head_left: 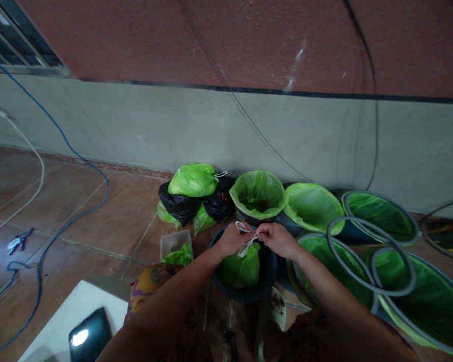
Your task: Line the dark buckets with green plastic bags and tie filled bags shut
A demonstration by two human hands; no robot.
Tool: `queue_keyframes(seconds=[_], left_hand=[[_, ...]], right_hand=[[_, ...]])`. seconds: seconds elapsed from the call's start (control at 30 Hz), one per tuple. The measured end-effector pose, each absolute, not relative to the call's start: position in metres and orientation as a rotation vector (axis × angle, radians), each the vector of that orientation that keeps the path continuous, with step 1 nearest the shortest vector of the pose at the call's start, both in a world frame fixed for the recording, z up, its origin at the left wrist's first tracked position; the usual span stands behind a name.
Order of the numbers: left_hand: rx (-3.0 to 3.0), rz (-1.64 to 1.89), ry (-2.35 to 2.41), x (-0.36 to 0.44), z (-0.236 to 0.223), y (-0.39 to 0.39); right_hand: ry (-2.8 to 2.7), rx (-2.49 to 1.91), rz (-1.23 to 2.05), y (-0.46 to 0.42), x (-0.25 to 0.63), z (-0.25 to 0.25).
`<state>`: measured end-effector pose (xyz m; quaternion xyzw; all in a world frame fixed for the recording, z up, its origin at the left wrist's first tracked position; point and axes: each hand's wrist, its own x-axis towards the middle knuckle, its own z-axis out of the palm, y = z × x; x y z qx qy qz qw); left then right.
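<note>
A green plastic bag (pixel 241 269) sits gathered inside a dark blue bin (pixel 266 286) in front of me, its neck drawn together. White drawstrings (pixel 247 246) stick out from the top of the bag. My left hand (pixel 234 239) is closed around the bag's neck and part of the string, a white loop standing above the fingers. My right hand (pixel 277 239) pinches the string just to the right, close to the left fingertips. The exact crossing of the strings between the fingers is too small to make out.
Filled green and black bags (pixel 192 181) are piled against the wall at left. A clear container (pixel 175 244) holds green plastic. Several green-lined bins (pixel 313 203) stand at right, with loose grey rings (pixel 375 289) on them. A phone (pixel 90 334) lies on a white surface; a blue cable (pixel 71 221) crosses the floor.
</note>
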<state>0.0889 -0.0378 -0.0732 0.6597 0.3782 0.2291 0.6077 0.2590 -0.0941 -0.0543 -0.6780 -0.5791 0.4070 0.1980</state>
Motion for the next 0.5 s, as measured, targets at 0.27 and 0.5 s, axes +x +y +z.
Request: queue_keyframes(seconds=[0.27, 0.5], left_hand=[[1.627, 0.476, 0.948, 0.087, -0.072, -0.035], [1.813, 0.350, 1.024, 0.084, -0.073, -0.035]], right_hand=[[-1.729, -1.869, 1.004, -0.096, 0.256, -0.063], [-1.621, -2.041, 1.081, -0.097, 0.259, -0.059]])
